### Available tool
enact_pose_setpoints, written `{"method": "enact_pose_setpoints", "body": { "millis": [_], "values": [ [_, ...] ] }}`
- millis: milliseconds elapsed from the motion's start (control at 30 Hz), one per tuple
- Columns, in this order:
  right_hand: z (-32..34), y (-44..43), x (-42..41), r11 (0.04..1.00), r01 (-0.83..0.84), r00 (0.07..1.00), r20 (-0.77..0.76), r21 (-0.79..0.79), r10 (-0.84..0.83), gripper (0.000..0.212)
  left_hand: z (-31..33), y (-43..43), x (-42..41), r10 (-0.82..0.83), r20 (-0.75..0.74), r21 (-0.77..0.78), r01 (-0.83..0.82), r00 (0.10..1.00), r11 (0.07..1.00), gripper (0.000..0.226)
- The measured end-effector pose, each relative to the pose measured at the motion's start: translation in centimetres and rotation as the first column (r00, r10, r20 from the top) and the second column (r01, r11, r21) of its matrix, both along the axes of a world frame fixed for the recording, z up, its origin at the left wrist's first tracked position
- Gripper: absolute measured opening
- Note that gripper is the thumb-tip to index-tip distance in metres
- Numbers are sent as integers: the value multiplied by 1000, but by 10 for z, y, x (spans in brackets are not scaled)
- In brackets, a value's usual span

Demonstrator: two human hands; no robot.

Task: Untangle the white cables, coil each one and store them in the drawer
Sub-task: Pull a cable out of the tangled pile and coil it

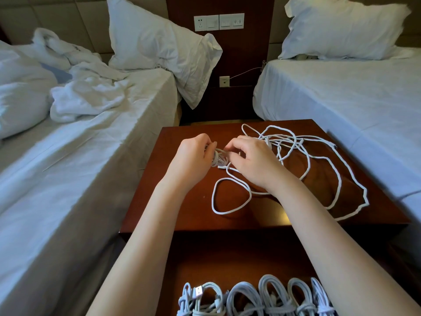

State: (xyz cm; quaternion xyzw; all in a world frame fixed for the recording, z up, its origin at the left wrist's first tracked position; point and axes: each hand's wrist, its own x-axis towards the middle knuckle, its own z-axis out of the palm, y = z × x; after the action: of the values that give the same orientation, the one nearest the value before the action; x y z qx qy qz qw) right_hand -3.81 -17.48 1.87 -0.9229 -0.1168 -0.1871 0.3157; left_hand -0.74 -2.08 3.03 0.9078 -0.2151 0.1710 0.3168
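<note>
1. White cables point(282, 140) lie in a loose tangle on the right half of the nightstand top point(182, 201). Their loops cross each other and reach almost to its right and near edges.
2. The left hand point(193, 156) grips a small coil point(218, 158) of the same cord, with its fingers curled round the bundle just above the wood.
3. The right hand point(250, 160) pinches a strand at that coil between thumb and fingertips. Its wrist lies across one loop of the tangle and hides part of it.
4. One cord runs from the coil under the right hand into the tangle, so the coil is not free of the heap.
5. The cords look round and matte. One outer loop is thicker and holds kinked corners.
6. The nightstand top is glossy reddish-brown wood that reflects the arms.
7. Below it, nearest the camera, the open drawer point(227, 265) holds a row of coiled cables point(250, 297) standing side by side, each one wrapped round its middle. A silver plug shows on the leftmost.
8. A left bed point(68, 179) with a creased white sheet carries a crumpled towel point(86, 94) and a leaning pillow point(159, 46).
9. The right bed point(341, 99) is smooth, and a second pillow point(341, 28) lies at its head.
10. Between the beds, a dark wood panel bears white wall sockets point(218, 22).
</note>
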Motion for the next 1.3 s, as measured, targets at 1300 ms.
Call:
{"method": "enact_pose_setpoints", "body": {
  "millis": [1300],
  "values": [
    [-5, 1, 1, 934, -82, 984, 180, 346, 20, 20, 7, 1, -4, -121, -184, -466, 22, 975, 885, 31]
  ]
}}
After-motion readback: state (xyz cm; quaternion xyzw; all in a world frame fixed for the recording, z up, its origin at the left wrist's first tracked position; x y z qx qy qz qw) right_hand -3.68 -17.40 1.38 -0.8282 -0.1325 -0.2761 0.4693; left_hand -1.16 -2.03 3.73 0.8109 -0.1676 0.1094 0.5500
